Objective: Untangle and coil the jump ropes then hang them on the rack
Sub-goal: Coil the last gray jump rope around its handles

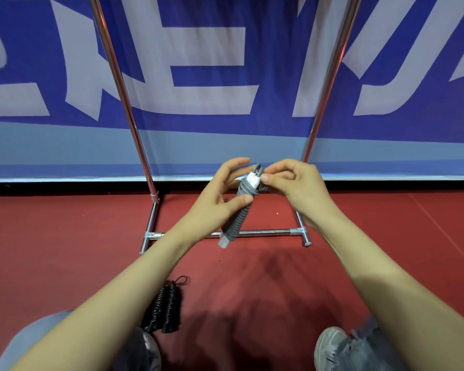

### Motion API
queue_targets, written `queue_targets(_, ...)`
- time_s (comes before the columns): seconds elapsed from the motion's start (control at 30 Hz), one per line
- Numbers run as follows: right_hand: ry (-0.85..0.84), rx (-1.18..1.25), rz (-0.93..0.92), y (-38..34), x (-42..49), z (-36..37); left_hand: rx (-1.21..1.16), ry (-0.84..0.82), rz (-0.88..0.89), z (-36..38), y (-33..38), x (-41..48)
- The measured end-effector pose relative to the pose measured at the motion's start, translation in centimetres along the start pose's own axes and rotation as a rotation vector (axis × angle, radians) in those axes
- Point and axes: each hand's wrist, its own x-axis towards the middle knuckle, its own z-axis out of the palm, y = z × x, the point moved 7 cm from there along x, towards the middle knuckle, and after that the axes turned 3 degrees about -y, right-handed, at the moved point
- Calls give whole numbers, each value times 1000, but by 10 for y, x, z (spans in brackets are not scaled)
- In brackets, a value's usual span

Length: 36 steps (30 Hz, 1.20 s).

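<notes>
In the frame centre, the left hand (217,202) holds the coiled grey jump rope (237,219) with curled fingers; the right hand (300,188) pinches its upper end.

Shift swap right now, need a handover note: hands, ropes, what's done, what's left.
Left hand: holds the grey rope, wound round its white handles, thumb on the coils.
Right hand: pinches the cord at the bundle's top end.
Black rope: coiled, lying on the red floor by the left knee.
Rack: straight ahead. No rope shows on the part in view, and its top bar is out of frame.
Done: both ropes wound.
Left: probably secure the grey rope's end, then hang both.
</notes>
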Motion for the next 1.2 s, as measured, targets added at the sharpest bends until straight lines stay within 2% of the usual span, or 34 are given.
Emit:
queue_targets(0.1,-24,-4,22,2,0,1,90,-3,21,-2,6,-3)
queue_targets(0.3,-237,152,95,1,-4,14,190,-132,-1,-4,13,-6)
queue_targets(0.43,-213,166,105,7,-3,19,230,-134,-12,-5,11,-7)
queue_targets(0.6,-146,148,61,7,-1,20,134,-56,-4,-9,4,-6)
queue_targets(0.7,-143,90,3,4,-1,21,-23,-18,-75,-12,-2,-6)
queue_targets(0.83,-110,25,-38,6,-1,20,-69,-1,-151,-11,-10,-6)
queue_targets(1.07,-277,23,-51,5,-5,23,-151,55,-188,-10,-17,-5)
queue_targets(1.2,-223,-21,-97,0,-2,15,-184,68,-148,-9,-12,-5)
